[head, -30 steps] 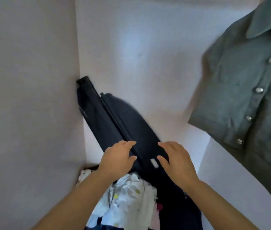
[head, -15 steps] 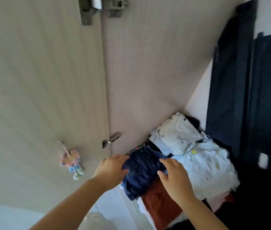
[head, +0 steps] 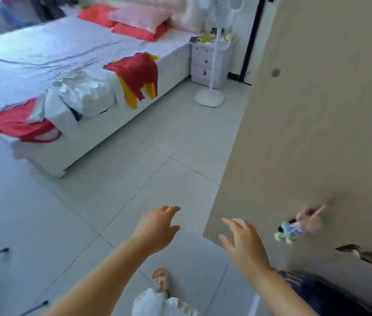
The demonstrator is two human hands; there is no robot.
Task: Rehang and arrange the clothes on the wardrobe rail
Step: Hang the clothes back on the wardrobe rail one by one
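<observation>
Both hands hover empty over the tiled floor. My left hand [head: 157, 226] has its fingers spread and relaxed. My right hand [head: 243, 242] is also spread, just in front of the lower edge of the open wardrobe door [head: 312, 124]. Loose clothes lie along the bed's near edge: a red and yellow garment [head: 137, 74], a white bundle [head: 80, 96] and a red garment [head: 18, 124]. A dark garment [head: 326, 293] shows at the bottom right under my right forearm. The wardrobe rail is out of view.
The white bed [head: 103, 131] fills the upper left, with pink and red pillows [head: 139, 19]. A standing fan [head: 210, 96] and a small white drawer unit [head: 205, 60] stand by the far wall. A toy charm [head: 299, 224] hangs on the door. My sandalled foot [head: 161, 279] is below.
The view has swung from the wardrobe's inside out to the room. Both hands have come off the dark folded garment on the pile and now hold nothing.
</observation>
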